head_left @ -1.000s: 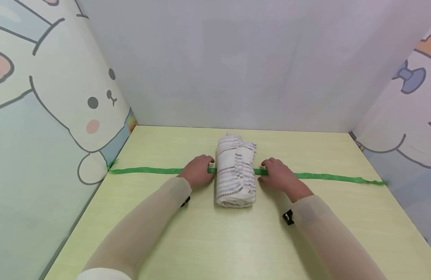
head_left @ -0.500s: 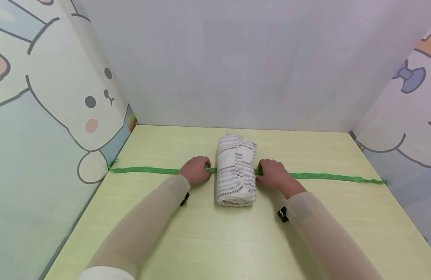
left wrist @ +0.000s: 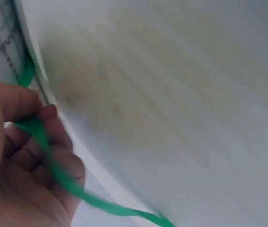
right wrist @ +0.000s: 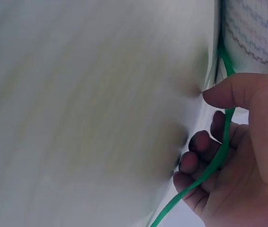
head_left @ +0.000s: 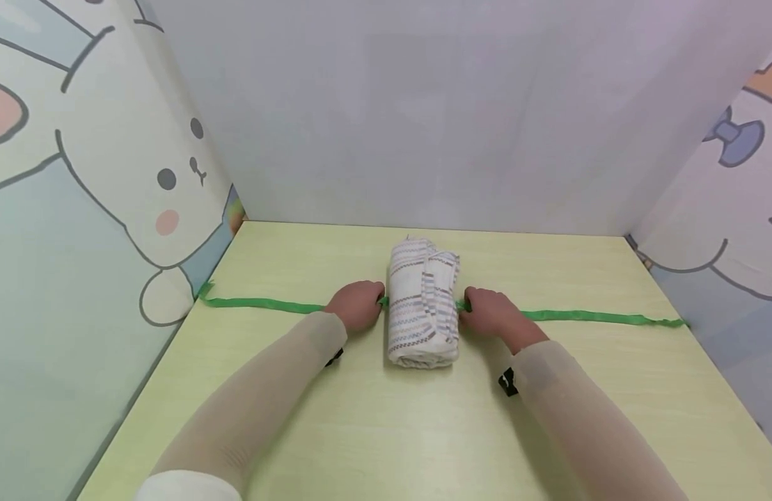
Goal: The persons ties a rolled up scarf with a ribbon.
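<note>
A rolled striped cloth [head_left: 422, 306], white with blue and brown bands, lies upright-wise in the middle of the table. Under it runs a long green ribbon [head_left: 580, 316], out to both sides. Close at the roll's left side, my left hand [head_left: 356, 306] pinches the ribbon [left wrist: 63, 177] between thumb and curled fingers. On the opposite side my right hand [head_left: 493, 314] holds the ribbon [right wrist: 217, 163], which passes behind the thumb and across the curled fingers. The stretch beneath the cloth is hidden.
The pale yellow table [head_left: 386, 431] ends at a plain grey-white wall [head_left: 423, 125] behind. Panels with cartoon animals, such as a rabbit [head_left: 141, 153], stand at left and right. The ribbon's ends reach close to the table's side edges.
Both hands have closed in on the ribbon beside the roll, the right moving slightly left. Fingers that were spread are now curled round it. The cloth roll stays in place.
</note>
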Motion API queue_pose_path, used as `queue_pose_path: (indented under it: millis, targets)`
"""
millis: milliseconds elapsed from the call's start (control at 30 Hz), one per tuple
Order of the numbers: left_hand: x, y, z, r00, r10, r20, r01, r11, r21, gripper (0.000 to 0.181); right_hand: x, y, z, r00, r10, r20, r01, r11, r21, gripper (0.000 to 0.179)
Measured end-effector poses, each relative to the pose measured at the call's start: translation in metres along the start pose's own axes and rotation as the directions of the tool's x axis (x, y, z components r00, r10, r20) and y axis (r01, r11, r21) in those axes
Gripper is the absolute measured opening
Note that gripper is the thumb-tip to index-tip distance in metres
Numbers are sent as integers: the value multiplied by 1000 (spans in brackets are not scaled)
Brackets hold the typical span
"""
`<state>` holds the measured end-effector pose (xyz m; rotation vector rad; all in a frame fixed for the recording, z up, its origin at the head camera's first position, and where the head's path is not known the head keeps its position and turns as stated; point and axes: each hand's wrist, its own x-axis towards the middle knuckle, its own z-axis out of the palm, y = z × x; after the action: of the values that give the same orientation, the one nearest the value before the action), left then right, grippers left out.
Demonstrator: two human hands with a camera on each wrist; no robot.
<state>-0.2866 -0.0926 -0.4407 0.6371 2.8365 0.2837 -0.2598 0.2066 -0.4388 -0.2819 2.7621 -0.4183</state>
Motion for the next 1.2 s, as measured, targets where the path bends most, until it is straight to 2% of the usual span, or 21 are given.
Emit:
queue_pose_path:
  millis: [133, 267, 467, 633, 800, 1000, 1100, 1200]
  targets:
    - [0, -2, -2, 1000, -24, 18, 23, 1000, 11, 6, -2, 0, -2, 1000, 19, 3, -19, 999, 36, 30]
    - [1, -6, -4, 999, -44, 16, 43, 996, 73, 4, -3, 2, -4, 999, 38, -12, -38, 998, 43, 30]
    - [6, -11, -7, 1000, -3, -4, 4, 980, 201, 6, 1, 8, -6, 999, 38, -30, -38, 999, -27, 28]
    - [10, -16, -8, 998, -59, -15, 61, 974, 218, 9, 5, 13, -7, 998, 17, -58, -22, 997, -79, 25]
    - [10, -16, -15, 993, -99, -60, 106, 985, 135, 13, 6, 13, -9, 991, 25, -129, -29, 999, -23, 27]
    - [14, -16, -15, 989, -105, -103, 106, 994, 4, 10, 5, 7, -11, 981, 48, -189, -32, 996, 85, 39]
    - [13, -15, -15, 986, -120, -113, 112, 991, -74, 13, 5, 3, -11, 979, 60, -193, -38, 992, 119, 37]
    - [11, -12, -16, 981, -146, -128, 120, 975, -186, 17, 5, -3, -11, 981, 76, -181, -42, 982, 182, 35]
